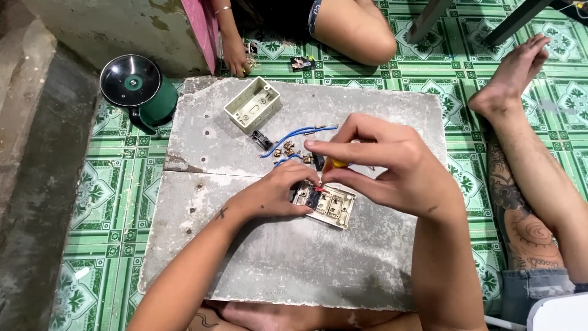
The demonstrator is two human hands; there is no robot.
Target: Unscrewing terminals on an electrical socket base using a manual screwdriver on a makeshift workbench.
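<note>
My left hand (278,195) rests on the grey concrete slab (294,257) that lies on the green patterned floor tiles (110,202), and its grip is closed on the left end of a cream switch plate (327,205), fingers pinching its edge to steady it. The plate lies back-side up near the middle of the slab, its terminals showing, with a short red wire (319,190) at the spot under my fingertips. My right hand (373,162) hovers just above the plate, its grip closed around a yellow-handled screwdriver (335,163); only a bit of the handle shows between thumb and fingers, and the tip is hidden behind my hands.

Just beyond the plate lie blue wires (294,136), a few small brass screws (286,149) and a small black switch module (262,140). Farther back on the slab sits an open cream wall box (252,104), tilted at an angle. Off the slab's far left corner stands a green kettle-like pot with a dark lid (131,83). Another person's hand (236,58) touches small parts on the tiles beyond the slab, and a tattooed leg (520,184) stretches along the right side.
</note>
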